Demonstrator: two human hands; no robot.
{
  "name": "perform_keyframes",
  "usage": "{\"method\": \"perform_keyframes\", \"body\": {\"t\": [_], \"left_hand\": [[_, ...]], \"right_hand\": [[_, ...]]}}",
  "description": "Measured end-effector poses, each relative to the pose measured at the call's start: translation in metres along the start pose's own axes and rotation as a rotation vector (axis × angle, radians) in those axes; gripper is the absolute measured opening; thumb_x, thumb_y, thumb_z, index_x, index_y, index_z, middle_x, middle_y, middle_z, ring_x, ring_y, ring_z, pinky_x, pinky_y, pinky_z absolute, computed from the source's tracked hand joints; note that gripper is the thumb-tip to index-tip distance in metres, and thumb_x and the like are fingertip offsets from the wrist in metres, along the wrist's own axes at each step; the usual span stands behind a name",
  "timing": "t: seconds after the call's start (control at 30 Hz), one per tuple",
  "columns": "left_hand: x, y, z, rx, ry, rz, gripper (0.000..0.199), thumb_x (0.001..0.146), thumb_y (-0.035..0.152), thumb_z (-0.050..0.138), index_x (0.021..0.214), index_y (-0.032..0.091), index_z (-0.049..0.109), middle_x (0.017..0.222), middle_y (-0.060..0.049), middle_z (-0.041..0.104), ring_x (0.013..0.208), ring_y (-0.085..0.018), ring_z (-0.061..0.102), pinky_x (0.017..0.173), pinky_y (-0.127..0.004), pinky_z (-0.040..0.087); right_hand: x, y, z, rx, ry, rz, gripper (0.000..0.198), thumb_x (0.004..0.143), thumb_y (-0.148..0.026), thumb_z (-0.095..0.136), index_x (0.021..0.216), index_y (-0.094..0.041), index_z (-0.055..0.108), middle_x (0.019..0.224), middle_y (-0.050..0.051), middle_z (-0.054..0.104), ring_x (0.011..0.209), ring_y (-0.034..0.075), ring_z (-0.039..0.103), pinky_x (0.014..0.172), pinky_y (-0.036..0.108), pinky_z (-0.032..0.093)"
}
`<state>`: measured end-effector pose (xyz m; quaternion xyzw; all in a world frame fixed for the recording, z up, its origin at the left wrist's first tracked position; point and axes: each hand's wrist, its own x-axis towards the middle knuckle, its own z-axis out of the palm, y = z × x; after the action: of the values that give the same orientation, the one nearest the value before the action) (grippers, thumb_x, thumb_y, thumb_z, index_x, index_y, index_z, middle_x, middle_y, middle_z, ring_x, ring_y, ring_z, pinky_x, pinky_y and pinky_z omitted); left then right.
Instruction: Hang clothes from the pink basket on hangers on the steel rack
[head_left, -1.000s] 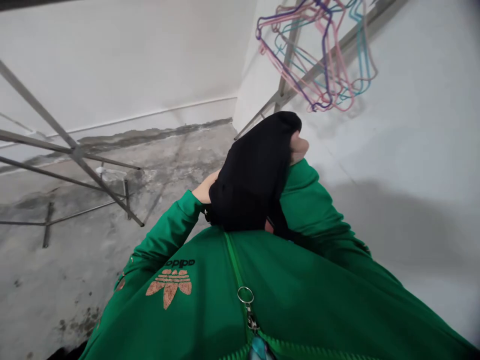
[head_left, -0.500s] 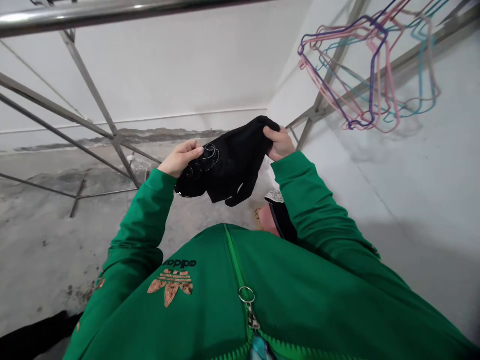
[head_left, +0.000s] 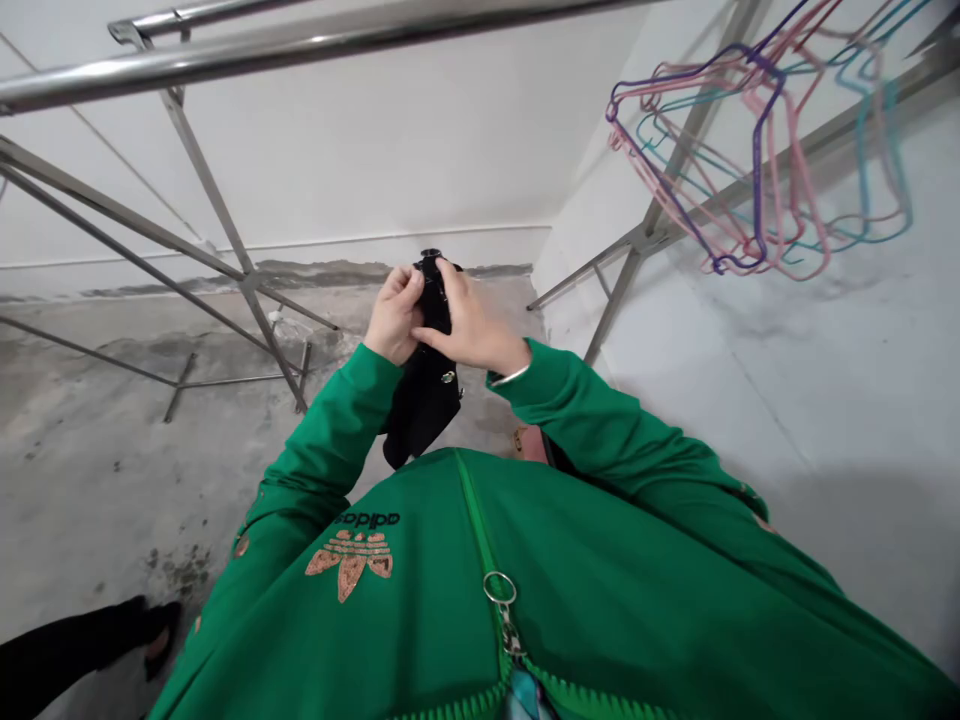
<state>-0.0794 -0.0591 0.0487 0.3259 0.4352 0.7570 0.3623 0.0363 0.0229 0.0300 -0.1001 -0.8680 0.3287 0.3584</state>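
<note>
A black garment (head_left: 424, 400) with shiny trim hangs bunched between my two hands, in front of my chest. My left hand (head_left: 395, 310) is closed on its upper part, thumb and fingers pinching the cloth. Against the other side lies my right hand (head_left: 476, 320), its index finger reaching along the cloth and its thumb crossing the front; its other fingers are mostly hidden. A small shiny ornament shows on the cloth below the right hand. The lower end of the garment dangles near my green jacket (head_left: 420, 590).
A metal rack rail (head_left: 315, 50) crosses above my hands, with crossed legs (head_left: 247, 285) at left. Several wire hangers (head_left: 761, 170) hang at upper right. Someone's black-clad leg (head_left: 82, 640) is at lower left. A pink object (head_left: 531, 443) sits partly hidden below my right sleeve.
The garment, stretched sideways between my hands before, is now gathered and hanging down. My right hand has moved left, close to my left hand. At lower left, a foot has come into view.
</note>
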Motion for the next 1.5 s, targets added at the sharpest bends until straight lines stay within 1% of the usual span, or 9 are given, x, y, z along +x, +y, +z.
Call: {"method": "perform_keyframes", "body": {"t": [0.2, 0.3, 0.4, 0.53, 0.8, 1.03, 1.17, 1.37, 1.5], "left_hand": [[0.005, -0.001, -0.033, 0.434, -0.210, 0.078, 0.025, 0.079, 0.030, 0.068, 0.098, 0.017, 0.061, 0.100, -0.004, 0.065, 0.096, -0.016, 0.062, 0.091, -0.031, 0.048], [0.000, -0.024, -0.062, 0.849, -0.031, 0.218, 0.041, 0.071, 0.026, 0.071, 0.109, 0.017, 0.059, 0.102, -0.005, 0.064, 0.098, -0.019, 0.060, 0.091, -0.034, 0.048], [-0.013, -0.065, -0.074, 1.065, 0.050, 0.131, 0.051, 0.066, 0.019, 0.070, 0.115, 0.016, 0.056, 0.104, -0.007, 0.064, 0.097, -0.021, 0.060, 0.092, -0.036, 0.048], [-0.022, -0.088, -0.082, 1.056, -0.017, -0.034, 0.033, 0.071, 0.025, 0.066, 0.102, 0.014, 0.062, 0.100, -0.008, 0.067, 0.098, -0.025, 0.063, 0.093, -0.039, 0.048], [-0.029, -0.034, -0.122, 0.723, -0.498, -0.445, 0.060, 0.047, 0.062, 0.080, 0.081, 0.014, 0.068, 0.077, -0.004, 0.069, 0.077, -0.023, 0.063, 0.076, -0.033, 0.051], [-0.043, -0.040, -0.116, 0.829, -0.497, -0.518, 0.064, 0.063, 0.079, 0.057, 0.066, 0.015, 0.060, 0.056, -0.001, 0.056, 0.055, -0.013, 0.050, 0.057, -0.026, 0.041], [-0.051, -0.037, -0.094, 1.077, -0.425, -0.259, 0.052, 0.072, 0.068, 0.049, 0.058, 0.018, 0.051, 0.057, -0.001, 0.053, 0.060, -0.015, 0.050, 0.062, -0.027, 0.040], [-0.075, -0.042, -0.066, 1.183, -0.403, -0.165, 0.041, 0.080, 0.057, 0.036, 0.058, 0.022, 0.040, 0.058, -0.002, 0.051, 0.062, -0.019, 0.053, 0.063, -0.029, 0.039], [-0.085, -0.041, -0.061, 1.174, -0.431, -0.206, 0.043, 0.079, 0.060, 0.036, 0.058, 0.023, 0.038, 0.057, -0.002, 0.051, 0.061, -0.019, 0.052, 0.062, -0.030, 0.039]], "right_hand": [[0.017, 0.015, -0.006, 0.156, 0.042, 0.144, 0.047, 0.079, -0.019, 0.048, 0.125, -0.013, 0.056, 0.126, 0.012, 0.060, 0.124, 0.025, 0.052, 0.113, 0.046, 0.038], [0.022, 0.010, -0.020, 0.376, 0.060, 0.193, 0.042, 0.076, -0.018, 0.047, 0.114, -0.011, 0.063, 0.111, 0.009, 0.066, 0.109, 0.022, 0.060, 0.104, 0.044, 0.046], [0.024, -0.003, -0.028, 0.565, 0.034, 0.206, 0.042, 0.074, -0.018, 0.048, 0.111, -0.012, 0.064, 0.103, 0.007, 0.067, 0.097, 0.019, 0.063, 0.094, 0.040, 0.051], [0.026, -0.006, -0.037, 0.700, 0.022, 0.230, 0.042, 0.068, -0.016, 0.050, 0.107, -0.012, 0.065, 0.096, 0.005, 0.068, 0.089, 0.016, 0.063, 0.086, 0.035, 0.053], [-0.003, 0.035, -0.072, 0.704, 0.014, 0.259, 0.041, 0.056, -0.015, 0.051, 0.093, -0.014, 0.068, 0.094, 0.004, 0.071, 0.091, 0.018, 0.063, 0.089, 0.032, 0.049], [-0.055, 0.080, -0.059, 0.264, -0.188, 0.364, 0.044, 0.060, -0.010, 0.047, 0.099, -0.012, 0.067, 0.105, 0.007, 0.070, 0.103, 0.019, 0.062, 0.101, 0.035, 0.043], [-0.059, 0.084, -0.078, -0.038, -0.452, 0.317, 0.040, 0.072, -0.013, 0.055, 0.111, -0.012, 0.064, 0.109, 0.010, 0.067, 0.097, 0.017, 0.063, 0.093, 0.031, 0.048], [-0.009, 0.058, -0.188, -0.765, 0.239, 0.530, 0.037, 0.089, -0.033, 0.052, 0.120, -0.014, 0.055, 0.110, 0.014, 0.063, 0.094, 0.023, 0.061, 0.083, 0.034, 0.047], [0.021, 0.063, -0.247, -1.125, 0.352, 0.720, 0.048, 0.088, -0.042, 0.054, 0.120, -0.006, 0.052, 0.120, 0.025, 0.057, 0.110, 0.032, 0.053, 0.088, 0.039, 0.043]]}}
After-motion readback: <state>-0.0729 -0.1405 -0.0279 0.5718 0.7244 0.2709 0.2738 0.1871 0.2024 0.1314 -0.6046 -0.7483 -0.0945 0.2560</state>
